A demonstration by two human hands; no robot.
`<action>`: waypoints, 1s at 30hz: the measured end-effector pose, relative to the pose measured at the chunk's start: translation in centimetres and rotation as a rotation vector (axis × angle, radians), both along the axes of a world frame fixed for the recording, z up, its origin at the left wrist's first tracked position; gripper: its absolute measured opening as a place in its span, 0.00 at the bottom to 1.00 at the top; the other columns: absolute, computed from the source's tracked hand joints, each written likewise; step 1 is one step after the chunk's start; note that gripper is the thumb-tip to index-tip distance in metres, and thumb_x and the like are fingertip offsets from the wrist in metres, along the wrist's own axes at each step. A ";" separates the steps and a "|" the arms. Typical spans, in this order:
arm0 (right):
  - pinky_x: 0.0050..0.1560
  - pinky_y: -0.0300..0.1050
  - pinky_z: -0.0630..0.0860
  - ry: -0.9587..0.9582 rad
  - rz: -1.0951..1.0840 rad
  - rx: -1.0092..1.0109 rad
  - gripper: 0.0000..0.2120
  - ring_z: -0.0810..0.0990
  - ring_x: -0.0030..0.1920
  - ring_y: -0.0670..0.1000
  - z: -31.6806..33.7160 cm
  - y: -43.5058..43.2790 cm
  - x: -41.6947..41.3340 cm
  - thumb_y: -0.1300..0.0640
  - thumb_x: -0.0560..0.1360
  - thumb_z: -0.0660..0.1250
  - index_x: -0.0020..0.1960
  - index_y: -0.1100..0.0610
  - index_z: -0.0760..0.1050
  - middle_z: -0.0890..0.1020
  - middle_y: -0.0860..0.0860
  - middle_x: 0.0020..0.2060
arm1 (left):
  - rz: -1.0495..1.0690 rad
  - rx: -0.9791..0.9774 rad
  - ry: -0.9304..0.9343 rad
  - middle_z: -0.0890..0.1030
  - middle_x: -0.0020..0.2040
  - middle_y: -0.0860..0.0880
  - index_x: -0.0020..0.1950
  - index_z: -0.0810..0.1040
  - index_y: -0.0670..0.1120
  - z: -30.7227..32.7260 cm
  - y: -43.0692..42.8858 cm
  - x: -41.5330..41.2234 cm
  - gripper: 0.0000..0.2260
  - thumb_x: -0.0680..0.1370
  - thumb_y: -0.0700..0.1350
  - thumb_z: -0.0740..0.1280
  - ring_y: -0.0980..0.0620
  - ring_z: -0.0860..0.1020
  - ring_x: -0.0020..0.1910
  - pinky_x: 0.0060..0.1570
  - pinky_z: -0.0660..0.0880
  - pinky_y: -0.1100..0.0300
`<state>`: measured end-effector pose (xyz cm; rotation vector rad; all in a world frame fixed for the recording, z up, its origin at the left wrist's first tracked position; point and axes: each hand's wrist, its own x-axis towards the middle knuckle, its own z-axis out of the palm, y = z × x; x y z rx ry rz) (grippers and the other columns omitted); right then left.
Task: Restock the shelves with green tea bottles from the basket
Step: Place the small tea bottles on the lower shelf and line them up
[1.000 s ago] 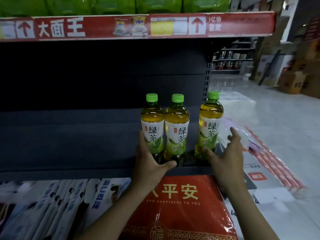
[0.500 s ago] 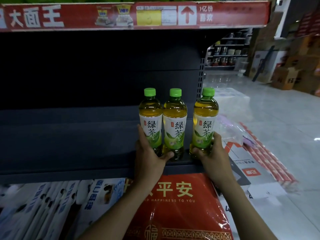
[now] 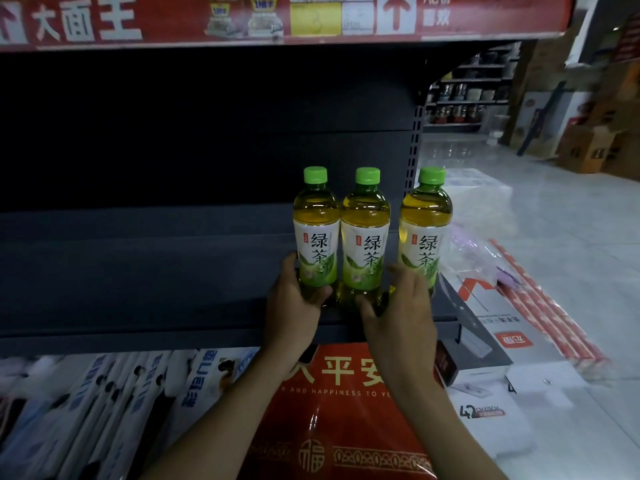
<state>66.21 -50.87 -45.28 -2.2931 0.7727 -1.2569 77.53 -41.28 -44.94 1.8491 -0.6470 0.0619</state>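
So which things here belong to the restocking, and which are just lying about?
Job: left bottle, middle bottle, right bottle, shelf, left hand (gripping the left bottle), right hand (at the middle bottle).
Lying about: red bag, white packets, boxes, plastic wrap.
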 end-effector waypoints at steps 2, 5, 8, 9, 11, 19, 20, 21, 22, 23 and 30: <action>0.39 0.48 0.78 0.035 0.013 0.032 0.28 0.75 0.58 0.52 -0.4 0.5 0.9 0.52 0.72 0.73 0.66 0.51 0.62 0.71 0.49 0.60 | -0.003 0.001 0.005 0.78 0.54 0.56 0.69 0.66 0.53 0.1 0.0 0.0 0.29 0.73 0.41 0.74 0.54 0.77 0.58 0.52 0.73 0.61; 0.41 0.53 0.80 0.043 -0.024 0.071 0.29 0.75 0.59 0.54 -0.5 0.6 1.5 0.52 0.72 0.73 0.66 0.50 0.61 0.72 0.50 0.61 | -0.014 0.004 0.024 0.77 0.54 0.57 0.69 0.66 0.53 0.3 0.2 0.0 0.29 0.73 0.40 0.74 0.54 0.77 0.59 0.55 0.74 0.58; 0.40 0.52 0.79 0.042 -0.038 0.098 0.29 0.75 0.60 0.53 -0.6 0.6 1.7 0.51 0.72 0.73 0.67 0.50 0.61 0.73 0.50 0.61 | -0.024 0.027 0.018 0.78 0.55 0.55 0.69 0.66 0.53 0.3 0.3 0.1 0.29 0.73 0.41 0.74 0.52 0.77 0.59 0.58 0.76 0.53; 0.40 0.52 0.79 0.042 -0.041 0.102 0.29 0.75 0.60 0.53 -0.6 0.7 1.7 0.51 0.72 0.72 0.67 0.51 0.61 0.73 0.50 0.61 | -0.030 0.027 0.022 0.78 0.55 0.56 0.69 0.66 0.53 0.3 0.3 0.2 0.29 0.73 0.41 0.74 0.52 0.77 0.60 0.59 0.76 0.52; 0.40 0.52 0.79 0.045 -0.051 0.117 0.28 0.76 0.59 0.54 -0.6 0.8 1.7 0.51 0.73 0.72 0.66 0.51 0.62 0.73 0.50 0.60 | -0.041 0.027 0.035 0.77 0.54 0.57 0.70 0.65 0.53 0.5 0.3 0.2 0.29 0.73 0.40 0.74 0.52 0.77 0.60 0.59 0.75 0.53; 0.47 0.56 0.76 -0.038 0.076 -0.031 0.19 0.72 0.53 0.59 2.7 7.0 3.1 0.55 0.71 0.67 0.60 0.60 0.70 0.72 0.58 0.53 | 0.070 0.482 -0.260 0.68 0.72 0.46 0.77 0.55 0.51 4.1 5.9 -0.4 0.28 0.80 0.51 0.62 0.44 0.68 0.69 0.62 0.71 0.49; 0.47 0.56 0.75 -0.005 0.145 -0.040 0.19 0.72 0.54 0.61 3.2 8.6 3.6 0.54 0.71 0.64 0.60 0.60 0.70 0.72 0.59 0.53 | 0.118 0.571 -0.321 0.67 0.72 0.46 0.78 0.55 0.51 4.9 8.0 -0.2 0.27 0.81 0.51 0.61 0.44 0.68 0.70 0.64 0.70 0.47; 0.47 0.56 0.74 0.047 0.222 -0.053 0.20 0.72 0.54 0.62 3.5 10.4 4.3 0.53 0.71 0.59 0.60 0.61 0.70 0.72 0.60 0.54 | 0.184 0.650 -0.368 0.67 0.73 0.46 0.78 0.55 0.51 5.7 10.5 0.0 0.27 0.81 0.50 0.60 0.44 0.67 0.70 0.64 0.69 0.48; 0.48 0.56 0.73 0.104 0.304 -0.078 0.22 0.72 0.55 0.64 3.8 12.5 4.9 0.52 0.70 0.56 0.60 0.62 0.71 0.73 0.61 0.55 | 0.269 0.717 -0.425 0.67 0.72 0.45 0.78 0.57 0.50 6.4 13.5 0.1 0.27 0.80 0.49 0.61 0.42 0.68 0.69 0.62 0.69 0.48; 0.49 0.56 0.72 0.157 0.383 -0.102 0.23 0.72 0.56 0.65 3.9 14.6 5.6 0.53 0.69 0.55 0.61 0.62 0.71 0.73 0.62 0.56 | 0.361 0.776 -0.494 0.69 0.71 0.43 0.77 0.60 0.48 7.0 16.8 -0.1 0.27 0.78 0.47 0.62 0.41 0.69 0.67 0.59 0.70 0.48; 0.56 0.56 0.74 0.403 0.995 -0.094 0.13 0.74 0.55 0.62 4.4 32.8 9.9 0.57 0.77 0.65 0.61 0.58 0.72 0.72 0.59 0.61 | 0.761 1.032 -0.349 0.76 0.59 0.42 0.69 0.69 0.47 5.9 42.6 -4.1 0.22 0.76 0.50 0.57 0.39 0.74 0.58 0.49 0.73 0.49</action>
